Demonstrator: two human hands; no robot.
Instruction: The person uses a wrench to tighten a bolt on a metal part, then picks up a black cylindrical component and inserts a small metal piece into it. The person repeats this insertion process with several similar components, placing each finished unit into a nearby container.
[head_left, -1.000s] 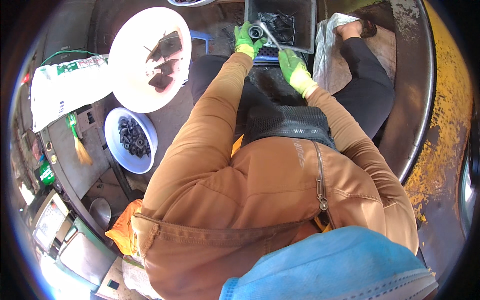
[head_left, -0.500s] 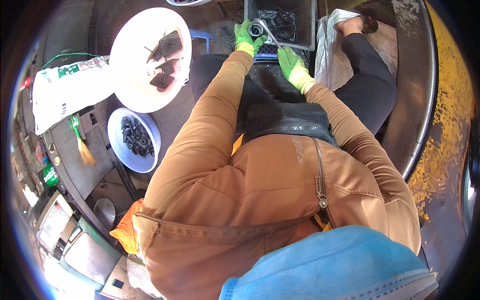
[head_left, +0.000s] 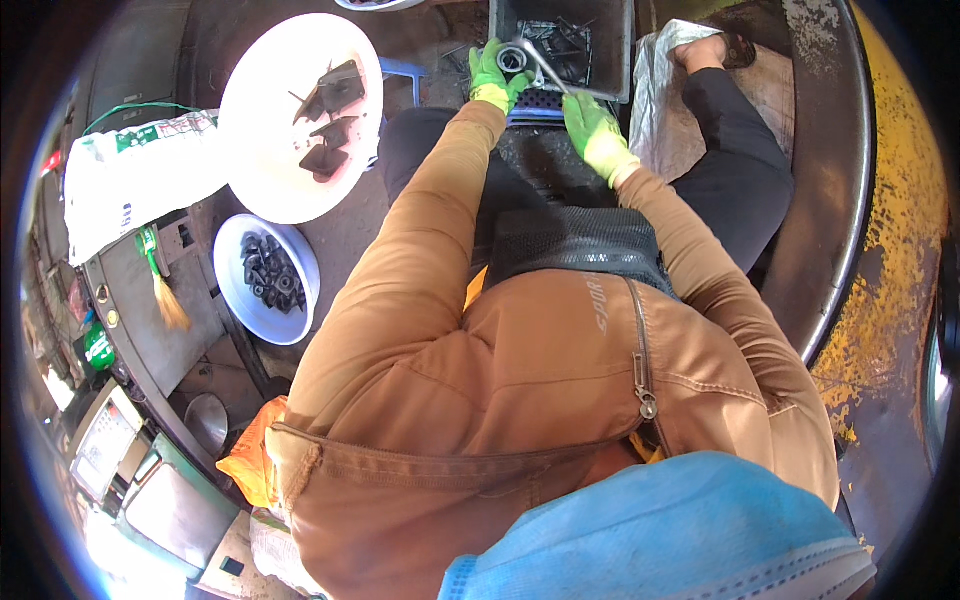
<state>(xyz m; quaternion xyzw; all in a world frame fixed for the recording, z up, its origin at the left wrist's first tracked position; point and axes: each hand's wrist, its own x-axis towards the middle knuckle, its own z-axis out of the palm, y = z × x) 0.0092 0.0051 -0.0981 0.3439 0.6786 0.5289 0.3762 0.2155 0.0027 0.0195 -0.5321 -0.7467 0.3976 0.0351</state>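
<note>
At the top centre, my left hand (head_left: 488,76), in a green glove, is closed around a round metal part (head_left: 512,60) with a ring-shaped opening. My right hand (head_left: 597,138), also gloved, grips the near end of a slim metal tool (head_left: 546,70). The tool slants up and left, its rounded far end close to the round part; whether they touch I cannot tell. Just beyond both hands sits a dark grey bin (head_left: 622,58) holding several thin dark metal pieces (head_left: 565,45).
A blue perforated stand (head_left: 535,113) is under the bin's near side. On the left are a large white basin (head_left: 255,120) with dark metal pieces, a smaller basin (head_left: 228,285) of black parts, a white sack (head_left: 140,190) and a brush (head_left: 165,290). Rusty yellow metal (head_left: 890,240) runs along the right.
My right hand has shifted slightly right and toward me. The tool's far end has moved right, off the round part's upper edge. My left hand stays almost still.
</note>
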